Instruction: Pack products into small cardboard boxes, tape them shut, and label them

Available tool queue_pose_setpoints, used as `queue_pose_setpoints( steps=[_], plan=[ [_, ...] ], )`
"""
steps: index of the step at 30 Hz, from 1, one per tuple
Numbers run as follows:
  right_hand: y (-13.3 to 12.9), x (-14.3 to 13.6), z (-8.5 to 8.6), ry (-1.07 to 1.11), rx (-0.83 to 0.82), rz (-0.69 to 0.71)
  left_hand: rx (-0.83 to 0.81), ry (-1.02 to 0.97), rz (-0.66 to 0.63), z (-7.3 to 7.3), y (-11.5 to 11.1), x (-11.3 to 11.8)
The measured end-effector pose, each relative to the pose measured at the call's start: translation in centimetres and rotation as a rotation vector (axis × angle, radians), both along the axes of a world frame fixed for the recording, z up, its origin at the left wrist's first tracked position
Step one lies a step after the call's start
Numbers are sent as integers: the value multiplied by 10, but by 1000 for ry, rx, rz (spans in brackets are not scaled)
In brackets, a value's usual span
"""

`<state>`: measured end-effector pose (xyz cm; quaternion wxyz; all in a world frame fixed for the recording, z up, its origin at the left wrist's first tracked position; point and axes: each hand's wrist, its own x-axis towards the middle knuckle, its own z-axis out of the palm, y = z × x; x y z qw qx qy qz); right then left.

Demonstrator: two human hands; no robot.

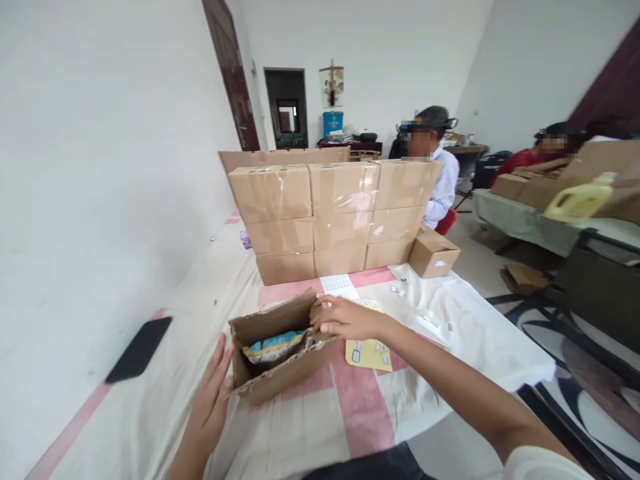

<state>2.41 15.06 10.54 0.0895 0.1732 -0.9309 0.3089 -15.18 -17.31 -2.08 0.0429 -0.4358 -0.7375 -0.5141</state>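
Note:
An open cardboard box (285,377) stands on the cloth-covered table, its top edges rough. Inside lies a blue and cream packet (275,347). My left hand (214,390) rests against the box's left end, fingers stretched and slightly apart. At the opposite end, my right hand (345,318) reaches over the rim, with its fingers curled at the box's right end and the fingertips by the inner wall. Whether those fingertips hold anything is too small to tell. Just right of the box lies a yellow sheet with stickers (369,355), partly under my right forearm.
Behind the box rises a wall of stacked cartons (343,230), with a smaller carton (434,253) at its right. A black flat object (140,350) lies at left. White packaging (433,328) sits at right. Two people sit beyond, one by another table (525,217).

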Motion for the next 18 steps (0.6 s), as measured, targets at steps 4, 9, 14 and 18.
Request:
queue_pose_setpoints(
  steps=[4, 9, 14, 18],
  plan=[
    [-9, 14, -44, 58, -366, -5, -67, -94, -95, 5, 5, 12],
    [-41, -3, -87, 262, -650, -361, -10, -194, 19, 9, 19, 8],
    [-42, -40, -96, 251, -757, -551, 114, -505, 174, 8, 49, -10],
    [-32, -50, -101, 348, -724, -502, 123, -427, 188, 4, 61, -38]
  ],
)
